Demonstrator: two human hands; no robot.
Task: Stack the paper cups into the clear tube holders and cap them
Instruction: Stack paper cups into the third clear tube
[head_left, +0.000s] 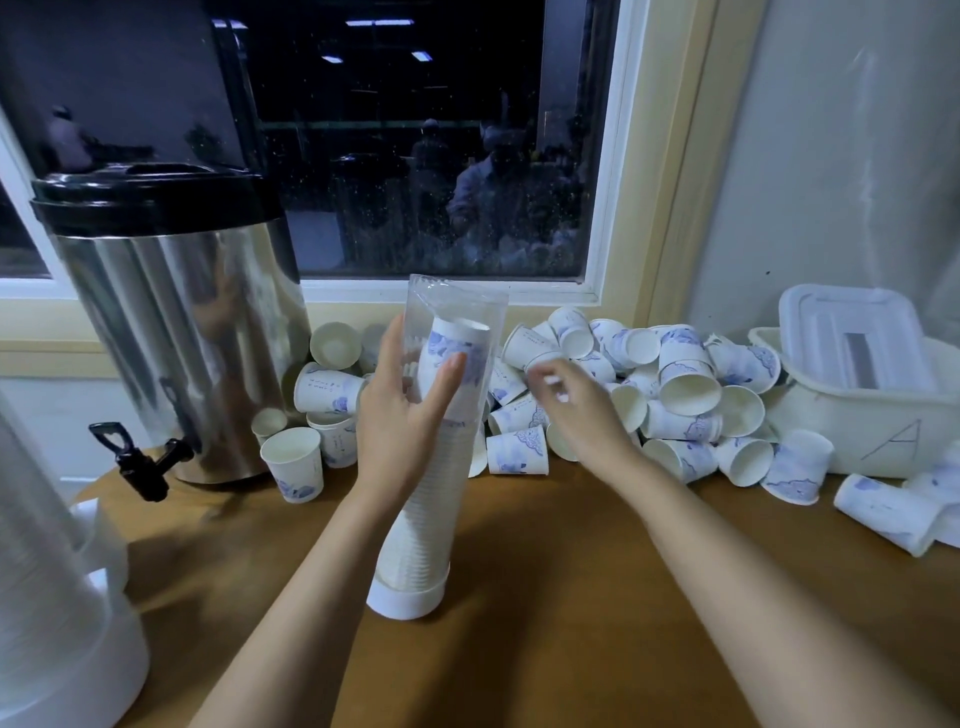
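Observation:
A clear tube holder (457, 312) stands upright on a white base cap (405, 597) in the middle of the wooden table (571, 597), filled almost to the top with stacked white paper cups printed in blue. My left hand (405, 410) grips the tube around its upper half. Just to the right of the tube my right hand (571, 400) hovers over the heap of loose paper cups (685, 384), blurred, its fingers loosely curled and holding nothing I can make out.
A steel drinks urn (182, 332) with a black tap stands at the left, a few cups at its foot. A cream plastic tub (883, 436) with a lid is at the right. Another clear tube on a white base (57, 597) fills the lower left corner. A window lies behind.

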